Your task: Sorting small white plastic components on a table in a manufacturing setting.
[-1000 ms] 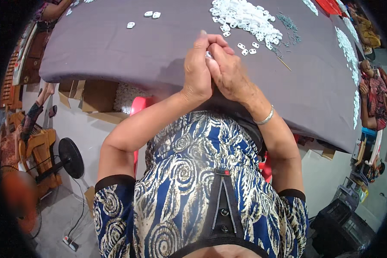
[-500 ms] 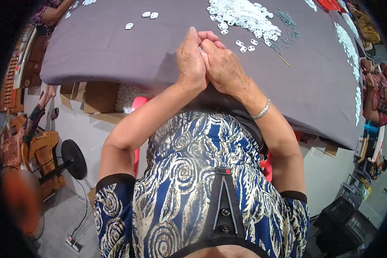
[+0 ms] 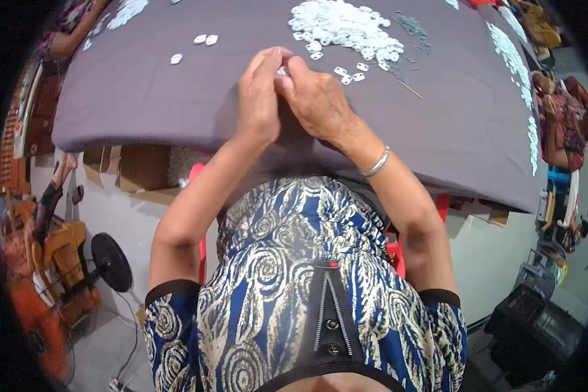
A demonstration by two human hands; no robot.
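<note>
My left hand (image 3: pixel 259 95) and my right hand (image 3: pixel 317 98) meet above the near part of the table, fingertips curled toward each other. Between them shows a bit of a small white plastic piece (image 3: pixel 282 71), mostly hidden by the fingers. Just beyond my hands lies a big heap of white oval plastic pieces with holes (image 3: pixel 343 27). A few loose pieces (image 3: pixel 347 79) sit between that heap and my right hand. Thin grey pins (image 3: pixel 415 34) are scattered right of the heap, near a slim wooden stick (image 3: pixel 410 89). Farther left rest a pair of white pieces (image 3: pixel 206 40) and a single one (image 3: pixel 176 59).
A grey cloth (image 3: pixel 137 98) covers the table. More white pieces line its right edge (image 3: pixel 513 62) and far left corner (image 3: pixel 128 13). Other people sit at both sides. Under the near edge stands an open cardboard box (image 3: pixel 144 166); a black fan (image 3: pixel 111 261) is at the lower left.
The view has shifted, so table and hands appear farther left. My hands, pressed together before, now have their fingers slightly parted, showing a bit of white between them.
</note>
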